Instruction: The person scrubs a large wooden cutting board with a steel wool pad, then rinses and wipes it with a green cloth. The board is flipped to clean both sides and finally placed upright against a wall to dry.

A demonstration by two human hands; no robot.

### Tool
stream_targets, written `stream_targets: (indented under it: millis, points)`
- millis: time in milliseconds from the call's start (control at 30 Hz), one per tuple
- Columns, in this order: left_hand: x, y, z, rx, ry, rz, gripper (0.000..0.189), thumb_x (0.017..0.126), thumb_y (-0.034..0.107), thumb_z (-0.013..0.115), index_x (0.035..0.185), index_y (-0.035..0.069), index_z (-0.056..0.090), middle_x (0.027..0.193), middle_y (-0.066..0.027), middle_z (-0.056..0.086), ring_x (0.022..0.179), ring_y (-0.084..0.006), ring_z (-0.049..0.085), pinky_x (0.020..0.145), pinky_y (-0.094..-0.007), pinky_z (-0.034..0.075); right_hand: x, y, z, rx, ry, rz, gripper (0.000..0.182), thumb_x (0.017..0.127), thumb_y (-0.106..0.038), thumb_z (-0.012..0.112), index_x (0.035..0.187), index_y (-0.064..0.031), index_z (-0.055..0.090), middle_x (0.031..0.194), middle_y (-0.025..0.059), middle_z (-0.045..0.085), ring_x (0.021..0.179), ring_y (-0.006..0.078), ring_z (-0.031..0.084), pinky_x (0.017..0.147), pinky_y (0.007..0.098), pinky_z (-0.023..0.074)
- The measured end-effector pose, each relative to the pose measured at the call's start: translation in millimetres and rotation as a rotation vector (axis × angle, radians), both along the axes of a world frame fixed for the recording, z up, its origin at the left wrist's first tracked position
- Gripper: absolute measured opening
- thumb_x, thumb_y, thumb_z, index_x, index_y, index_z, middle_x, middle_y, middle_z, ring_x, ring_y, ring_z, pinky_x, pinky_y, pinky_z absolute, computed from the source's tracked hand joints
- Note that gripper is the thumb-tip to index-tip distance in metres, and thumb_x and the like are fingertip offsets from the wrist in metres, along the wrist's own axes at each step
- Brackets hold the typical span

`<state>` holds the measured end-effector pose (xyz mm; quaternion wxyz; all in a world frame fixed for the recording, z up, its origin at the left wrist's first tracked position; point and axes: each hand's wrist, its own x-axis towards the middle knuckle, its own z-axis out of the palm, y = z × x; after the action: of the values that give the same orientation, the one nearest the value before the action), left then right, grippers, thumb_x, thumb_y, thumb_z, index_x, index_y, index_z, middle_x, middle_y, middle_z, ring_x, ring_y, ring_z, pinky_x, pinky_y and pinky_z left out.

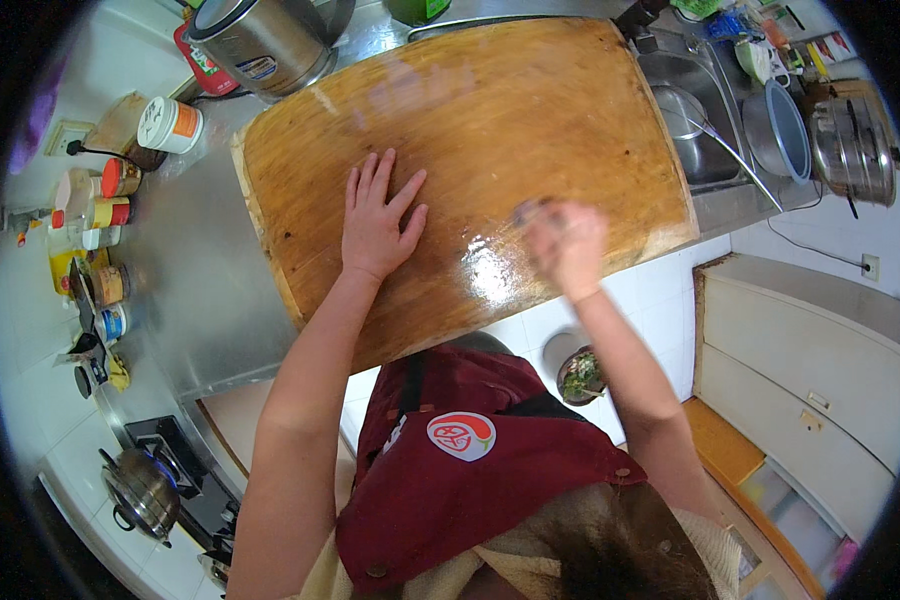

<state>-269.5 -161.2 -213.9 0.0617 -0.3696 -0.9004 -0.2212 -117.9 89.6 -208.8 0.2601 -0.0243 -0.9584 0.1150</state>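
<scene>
A large wooden board (465,127) lies across the steel counter and reaches to the sink's edge. My left hand (379,221) rests flat on its left half, fingers spread, holding nothing. Over the right half, my right hand (566,244) is blurred, with its fingers closed around a small grey object (526,213). That object is mostly hidden by the fingers, and its kind is too blurred to tell. Beside the right hand, the wood has a wet, shiny patch (491,270).
A steel kettle (270,52) stands at the board's upper left corner. To the right, the sink (720,161) holds a strainer (679,112). Jars (112,285) line the left wall. A steel pot (142,495) sits over a lit burner. A bin with scraps (583,375) stands below.
</scene>
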Motion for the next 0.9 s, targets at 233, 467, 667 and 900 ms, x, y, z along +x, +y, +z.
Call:
stream_targets:
  millis: [233, 467, 667, 900]
  points:
    - [-1, 5, 3, -0.013, -0.019, -0.006, 0.043, 0.089, 0.027, 0.063, 0.132, 0.022, 0.060, 0.152, -0.0146, 0.037, 0.141, -0.0359, 0.032, 0.118, -0.0503, 0.021, -3, 81, -14, 0.148, -0.065, -0.574, 0.025, 0.082, -0.017, 0.070, 0.105, -0.0095, 0.071, 0.102, 0.0155, 0.058, 0.093, 0.0342, 0.053, 0.083, 0.0480, 0.0428]
    - [3, 2, 3, -0.012, -0.019, -0.005, 0.043, 0.089, 0.026, 0.063, 0.132, 0.023, 0.060, 0.151, -0.0145, 0.038, 0.142, -0.0353, 0.032, 0.117, -0.0504, 0.022, 10, 102, -10, -0.038, -0.051, -0.471, 0.014, 0.082, -0.007, 0.068, 0.096, -0.0058, 0.068, 0.087, 0.0130, 0.059, 0.091, 0.0318, 0.054, 0.081, 0.0465, 0.0434]
    - [1, 3, 3, 0.000, -0.026, 0.002, 0.044, 0.088, 0.026, 0.064, 0.131, 0.023, 0.060, 0.151, -0.0143, 0.038, 0.142, -0.0354, 0.032, 0.118, -0.0502, 0.022, 3, 54, -2, 0.017, -0.151, -0.269, 0.010, 0.082, -0.015, 0.069, 0.089, -0.0082, 0.069, 0.093, 0.0103, 0.059, 0.093, 0.0330, 0.053, 0.081, 0.0461, 0.0422]
    - [0, 5, 4, 0.010, -0.018, -0.003, 0.045, 0.086, 0.025, 0.065, 0.131, 0.023, 0.060, 0.151, -0.0149, 0.039, 0.141, -0.0367, 0.033, 0.117, -0.0512, 0.023, -1, 116, -7, 0.166, -0.187, -0.681, 0.013, 0.088, -0.018, 0.064, 0.086, -0.0044, 0.066, 0.094, 0.0132, 0.060, 0.096, 0.0339, 0.053, 0.081, 0.0480, 0.0420]
